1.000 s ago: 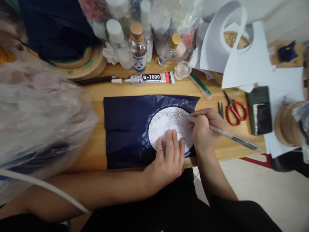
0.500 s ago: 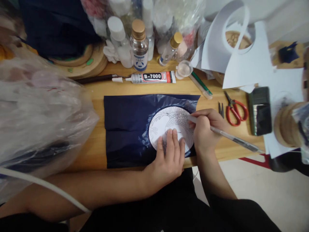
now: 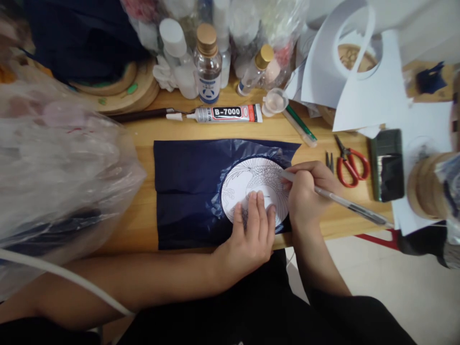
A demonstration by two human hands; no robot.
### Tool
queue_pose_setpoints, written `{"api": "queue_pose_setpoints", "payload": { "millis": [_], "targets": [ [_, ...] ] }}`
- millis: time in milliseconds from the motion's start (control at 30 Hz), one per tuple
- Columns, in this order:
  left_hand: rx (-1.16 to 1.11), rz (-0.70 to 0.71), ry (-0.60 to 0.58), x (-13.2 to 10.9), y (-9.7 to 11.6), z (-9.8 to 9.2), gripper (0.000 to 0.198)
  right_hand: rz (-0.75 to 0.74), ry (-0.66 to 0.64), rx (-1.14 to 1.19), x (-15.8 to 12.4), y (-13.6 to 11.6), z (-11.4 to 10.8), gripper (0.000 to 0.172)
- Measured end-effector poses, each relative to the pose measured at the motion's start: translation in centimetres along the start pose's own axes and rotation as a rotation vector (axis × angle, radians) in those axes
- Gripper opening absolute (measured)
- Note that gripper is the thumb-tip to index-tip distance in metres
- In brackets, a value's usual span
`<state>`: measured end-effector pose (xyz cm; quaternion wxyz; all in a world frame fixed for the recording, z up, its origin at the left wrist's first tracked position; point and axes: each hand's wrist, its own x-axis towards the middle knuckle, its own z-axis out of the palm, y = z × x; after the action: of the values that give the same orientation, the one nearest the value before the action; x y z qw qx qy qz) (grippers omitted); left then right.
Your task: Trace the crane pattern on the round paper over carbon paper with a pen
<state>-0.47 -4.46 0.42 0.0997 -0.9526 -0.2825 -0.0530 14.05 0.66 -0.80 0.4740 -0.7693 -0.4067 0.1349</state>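
A round white paper printed with fine black feather-like lines lies on a dark blue sheet. My left hand presses flat on the lower part of the paper, fingers stretched out and slightly apart, hiding some of the pattern. My right hand grips a clear-barrelled pen in a writing hold. The pen's front end points at the paper's right part; whether the tip touches it I cannot tell. Around the paper, the blue sheet looks wrinkled and shiny.
Beyond the sheet lie a B-7000 glue tube and a green-and-clear stick. Red-handled pliers and a dark phone-like box are at right. Bottles stand behind; a plastic bag bulges at left.
Both hands, the paper and the pen look nearly the same. The whole view has shifted very slightly.
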Motion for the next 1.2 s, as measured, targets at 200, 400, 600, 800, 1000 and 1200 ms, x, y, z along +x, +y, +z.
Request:
{"api": "queue_pose_setpoints", "payload": {
  "millis": [200,400,600,800,1000,1200],
  "targets": [
    [-0.001,-0.001,-0.004,0.09,0.04,0.04,0.078,-0.008,0.041,0.002,0.08,-0.11,0.11,0.02],
    [0.005,0.009,-0.002,0.09,-0.08,0.0,0.077,0.012,0.044,-0.007,0.07,-0.12,0.07,0.021],
    [0.005,0.006,-0.001,0.07,-0.09,-0.02,0.078,0.028,0.067,0.008,0.04,-0.37,0.17,0.022],
    [0.001,0.001,0.011,0.07,-0.07,0.03,0.079,0.044,0.079,0.006,0.02,-0.42,0.25,0.021],
    [-0.002,0.005,-0.007,0.06,-0.09,-0.05,0.079,0.089,0.082,0.089,0.08,-0.18,0.27,0.02],
    [0.001,0.0,0.002,0.12,-0.09,-0.05,0.071,0.054,0.071,0.064,0.07,-0.11,0.28,0.02]
  ]
}}
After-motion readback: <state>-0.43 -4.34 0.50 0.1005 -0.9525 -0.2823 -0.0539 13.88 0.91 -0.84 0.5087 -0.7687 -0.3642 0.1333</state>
